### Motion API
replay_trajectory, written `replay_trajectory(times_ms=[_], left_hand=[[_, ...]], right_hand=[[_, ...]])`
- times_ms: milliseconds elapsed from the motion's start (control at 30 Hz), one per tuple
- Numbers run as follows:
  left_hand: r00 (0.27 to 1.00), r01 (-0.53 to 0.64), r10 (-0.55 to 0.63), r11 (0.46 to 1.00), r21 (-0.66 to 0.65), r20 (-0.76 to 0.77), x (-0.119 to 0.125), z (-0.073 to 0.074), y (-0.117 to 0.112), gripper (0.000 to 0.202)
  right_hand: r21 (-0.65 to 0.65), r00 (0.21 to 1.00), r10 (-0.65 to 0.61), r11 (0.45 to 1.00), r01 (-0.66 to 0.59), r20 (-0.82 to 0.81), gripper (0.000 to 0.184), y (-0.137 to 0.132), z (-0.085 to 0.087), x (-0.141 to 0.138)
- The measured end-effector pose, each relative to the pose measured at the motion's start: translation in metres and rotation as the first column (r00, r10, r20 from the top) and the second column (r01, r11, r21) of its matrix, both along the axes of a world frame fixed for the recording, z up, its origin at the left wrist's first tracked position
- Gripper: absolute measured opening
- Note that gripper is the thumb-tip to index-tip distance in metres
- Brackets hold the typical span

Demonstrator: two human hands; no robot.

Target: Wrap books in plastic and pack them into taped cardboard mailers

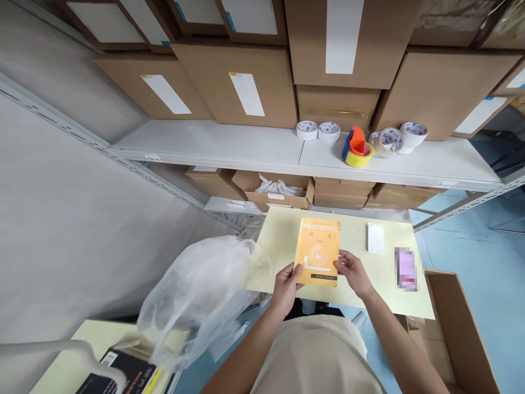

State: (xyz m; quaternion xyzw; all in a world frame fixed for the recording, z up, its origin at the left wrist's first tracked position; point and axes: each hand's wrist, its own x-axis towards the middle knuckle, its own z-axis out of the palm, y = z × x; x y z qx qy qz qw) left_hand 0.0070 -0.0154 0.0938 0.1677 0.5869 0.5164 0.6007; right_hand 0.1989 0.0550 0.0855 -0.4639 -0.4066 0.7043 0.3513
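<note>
A yellow-orange paperback book (pixel 318 249), its front cover up with a white spiral drawing, is held over the pale yellow tabletop (pixel 283 232). My left hand (pixel 286 284) grips its lower left edge, the thumb lying on the cover. On the opposite side my right hand (pixel 353 271) pinches the right edge with thumb and fingers. The fingers beneath the book are partly hidden. To the right on the table lie a white card or label pad (pixel 375 238) and a blurred pinkish-purple item (pixel 406 268).
Behind the table a shelf (pixel 229 142) carries cardboard boxes (pixel 250 82), tape rolls (pixel 329 130) and an orange tape dispenser (pixel 356 145). A clear plastic bag (pixel 200 290) hangs at the left, near stacked books (pixel 123 372). At right stands an open cardboard box (pixel 459 328).
</note>
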Motion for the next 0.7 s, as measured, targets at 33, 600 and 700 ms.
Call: replay_trajectory(times_ms=[33, 600, 700], left_hand=[[1.000, 0.003, -0.003, 1.000, -0.005, -0.018, 0.000, -0.002, -0.001, 0.064], [0.851, 0.309, -0.203, 0.939, 0.150, -0.485, -0.081, -0.062, 0.023, 0.045], [0.816, 0.353, -0.228, 0.924, 0.146, -0.532, -0.101, -0.081, 0.025, 0.047]], right_hand=[[-0.011, 1.000, -0.013, 1.000, 0.013, 0.008, 0.056, -0.008, -0.004, -0.003], [0.049, 0.924, -0.328, 0.945, 0.325, 0.196, 0.052, -0.005, -0.038, -0.059], [0.073, 0.909, -0.332, 0.943, 0.324, 0.251, 0.051, -0.001, -0.049, -0.079]])
